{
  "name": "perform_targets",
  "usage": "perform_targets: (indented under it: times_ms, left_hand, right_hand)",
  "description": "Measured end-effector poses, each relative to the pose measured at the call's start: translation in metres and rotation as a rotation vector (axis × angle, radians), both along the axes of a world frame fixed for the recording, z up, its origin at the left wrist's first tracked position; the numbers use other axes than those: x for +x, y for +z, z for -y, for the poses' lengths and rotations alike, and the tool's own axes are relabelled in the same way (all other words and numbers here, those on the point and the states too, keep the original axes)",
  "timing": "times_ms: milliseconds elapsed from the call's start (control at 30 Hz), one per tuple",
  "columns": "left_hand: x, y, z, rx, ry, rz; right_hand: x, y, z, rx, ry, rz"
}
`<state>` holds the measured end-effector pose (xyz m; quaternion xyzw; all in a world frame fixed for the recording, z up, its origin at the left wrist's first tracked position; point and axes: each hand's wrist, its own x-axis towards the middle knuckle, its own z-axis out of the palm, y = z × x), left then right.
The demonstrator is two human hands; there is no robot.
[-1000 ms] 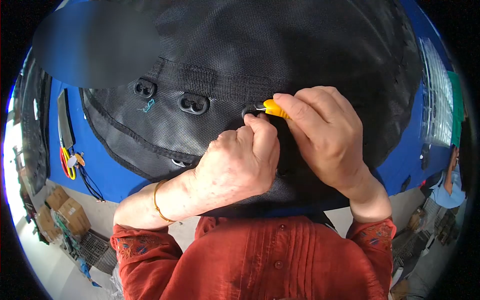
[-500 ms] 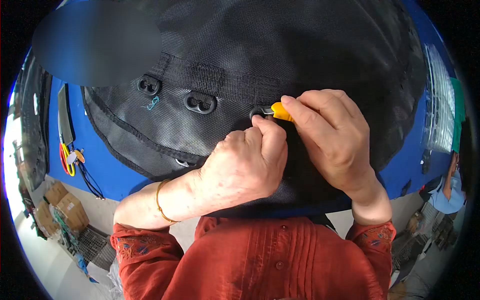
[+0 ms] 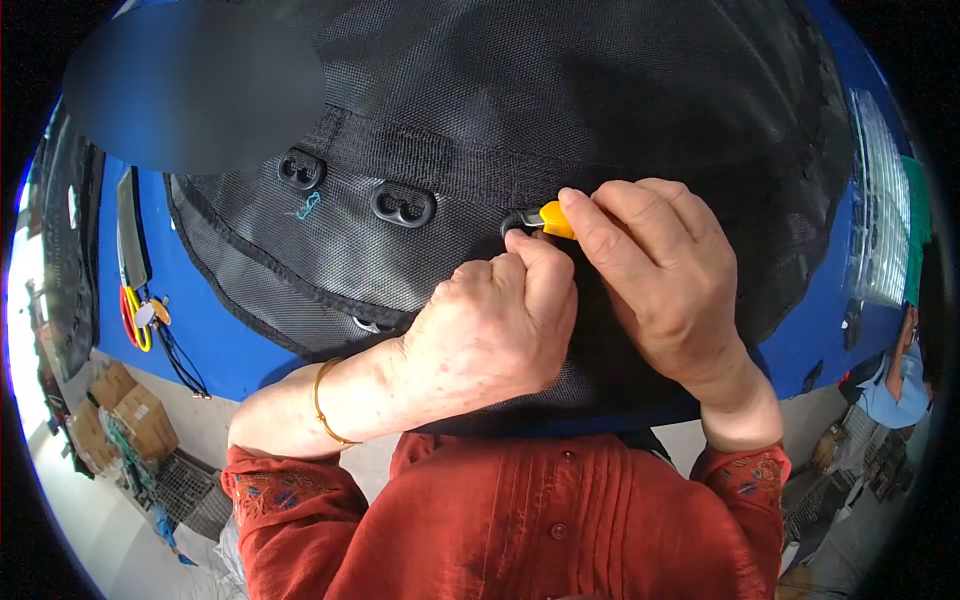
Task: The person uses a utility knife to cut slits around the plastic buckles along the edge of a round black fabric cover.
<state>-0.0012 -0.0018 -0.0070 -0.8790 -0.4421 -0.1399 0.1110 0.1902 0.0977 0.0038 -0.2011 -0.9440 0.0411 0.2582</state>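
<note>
Black mesh-like fabric (image 3: 560, 90) is spread in front of me, with a stitched strap band (image 3: 400, 150) across it. Two black double-hole fittings, one at the left (image 3: 301, 170) and one nearer the middle (image 3: 403, 204), sit below the band. My left hand (image 3: 490, 320) is closed, thumb and finger pinching a third black fitting (image 3: 513, 222), mostly hidden. My right hand (image 3: 665, 275) grips a yellow-handled cutter (image 3: 557, 220), its metal tip against that fitting. A bit of teal thread (image 3: 306, 206) lies on the fabric.
On the blue table (image 3: 215, 345) at the left lie scissors with red and yellow handles (image 3: 136, 318) and a dark-handled blade (image 3: 131, 230). Clear plastic (image 3: 880, 200) lies at the right edge. Cardboard boxes (image 3: 145, 420) stand on the floor; another person's arm (image 3: 901, 355) shows far right.
The fabric and both hands have shifted slightly right in view since the earliest frame. The cutter's tip stays at the fitting, and both grips are kept.
</note>
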Motion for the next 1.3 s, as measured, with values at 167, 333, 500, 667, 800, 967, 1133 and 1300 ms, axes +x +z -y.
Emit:
perform_targets:
  times_ms: [167,333,500,667,800,967,1133,1300]
  left_hand:
    - [-0.001,0.000,0.000,0.027,0.005,-0.036]
    - [0.000,0.000,-0.001,0.030,0.011,-0.025]
    - [0.001,0.001,-0.001,0.016,0.001,0.004]
    - [0.002,0.001,-0.002,0.018,0.004,-0.029]
    - [0.002,0.002,-0.002,0.028,-0.002,-0.040]
    - [0.002,0.003,-0.002,0.021,0.000,-0.043]
    - [0.003,0.001,-0.002,0.020,0.002,-0.033]
    - [0.003,0.006,0.004,-0.051,0.036,-0.127]
  right_hand:
    - [0.001,0.007,0.006,-0.060,-0.031,0.031]
    - [0.001,0.015,0.013,-0.138,-0.068,0.086]
    - [0.003,0.018,0.020,-0.132,-0.119,0.129]
    - [0.004,0.020,0.021,-0.137,-0.145,0.152]
    - [0.005,0.022,0.022,-0.135,-0.157,0.164]
    - [0.005,0.024,0.023,-0.136,-0.170,0.177]
    - [0.007,0.028,0.024,-0.150,-0.183,0.199]
    - [0.009,0.029,0.026,-0.143,-0.207,0.233]
